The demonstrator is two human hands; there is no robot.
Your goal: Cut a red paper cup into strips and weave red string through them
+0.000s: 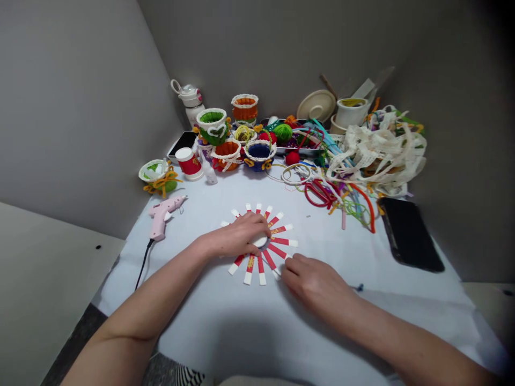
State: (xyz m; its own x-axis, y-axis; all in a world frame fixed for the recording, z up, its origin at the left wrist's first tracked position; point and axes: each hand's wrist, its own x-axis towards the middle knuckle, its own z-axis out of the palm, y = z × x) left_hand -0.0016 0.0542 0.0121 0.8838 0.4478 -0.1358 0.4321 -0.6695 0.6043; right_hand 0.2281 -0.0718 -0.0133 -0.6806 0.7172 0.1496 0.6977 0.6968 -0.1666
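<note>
While a cut paper cup [260, 241] lies with its red-and-white strips fanned out flat near the middle of the white-covered bench [193, 316], the left hand [243, 234] grips it at its round base, fingers and thumb on either side. The right hand [311, 279] curls its fingers beside the strip tips at the lower right, and whether its grip is closed on anything cannot be told. A pink glue gun [161, 217] lies to the left, a black phone [410, 233] to the right, and red-handled scissors [319, 193] lie behind.

Plain grey walls [261, 48] around a white-covered table [201, 324]
</note>
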